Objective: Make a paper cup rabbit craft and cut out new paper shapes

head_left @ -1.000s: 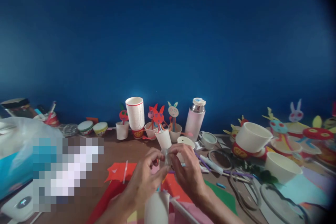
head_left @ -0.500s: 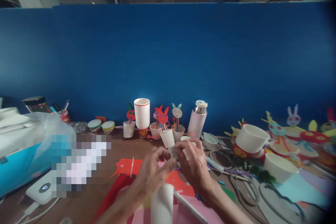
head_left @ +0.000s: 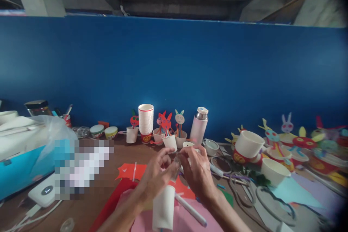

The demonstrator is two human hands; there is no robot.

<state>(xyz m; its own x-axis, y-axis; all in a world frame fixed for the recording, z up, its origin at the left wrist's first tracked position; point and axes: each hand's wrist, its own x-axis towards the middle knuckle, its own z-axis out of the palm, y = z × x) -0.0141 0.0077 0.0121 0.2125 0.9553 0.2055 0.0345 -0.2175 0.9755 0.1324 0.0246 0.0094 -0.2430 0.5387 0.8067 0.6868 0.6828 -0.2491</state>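
Note:
Both hands meet at chest height over the table, fingertips close together. My left hand [head_left: 160, 170] is closed, its thumb and fingers around a small clear plastic piece [head_left: 176, 168], which looks like a bit of clear tape or film. My right hand [head_left: 197, 166] pinches at the upper end of the same piece; its fingertips partly hide it. Just below the hands is a white paper cup [head_left: 164, 206] with a trace of blue at its bottom edge. A white marker [head_left: 191, 210] lies to the cup's right on pink paper [head_left: 141, 221].
Red paper [head_left: 132, 170] lies left of the hands. Behind stand a cup stack [head_left: 146, 119], several cups with paper animal figures [head_left: 170, 143] and a thermos [head_left: 199, 127]. On the right are cups [head_left: 248, 145] and cables [head_left: 239, 192]; at left, a plastic bag [head_left: 58, 127] and white device [head_left: 43, 192].
My view has shifted slightly, so the table things sit a little further left. Both hands still hold the clear piece, and more of it shows below the left thumb.

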